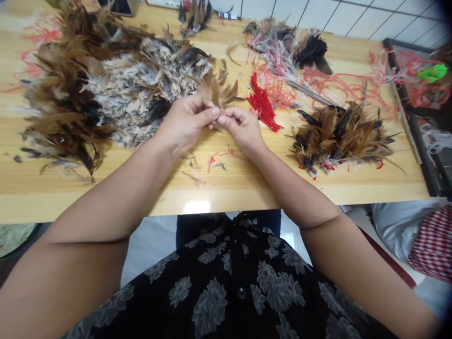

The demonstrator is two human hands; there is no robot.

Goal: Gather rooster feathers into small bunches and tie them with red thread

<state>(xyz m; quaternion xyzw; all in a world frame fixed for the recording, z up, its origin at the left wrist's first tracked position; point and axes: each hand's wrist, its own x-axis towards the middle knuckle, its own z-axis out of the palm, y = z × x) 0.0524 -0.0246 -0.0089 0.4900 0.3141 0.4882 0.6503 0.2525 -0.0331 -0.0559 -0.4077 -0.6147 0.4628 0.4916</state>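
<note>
1. Feather tuft (217, 89): a small spray of brown feathers at the centre of the table (169, 200), raised between the hands at the near right edge of the large feather pile (130, 89), tips fanning to the far side.
2. Left hand (185, 120): thumb and forefinger pressed together, pinching the tuft at its base.
3. Right hand (245, 129): thumb and forefinger likewise closed on the base, from the right; whether a thread lies between them is too small to tell.
4. Handling, as judged: the quill ends are best kept level and gripped low, so that the vanes spread freely. One hand should hold firmly while the other adjusts; squeezing higher up could crush the barbs or let quills slip.
5. Surroundings: red strands (263, 103) lie right of the tuft, within easy reach; farther right rests a smaller feather heap (348, 134) with red bits along its near edge. Red scraps (212, 162) lie nearer, below the hands.
</note>
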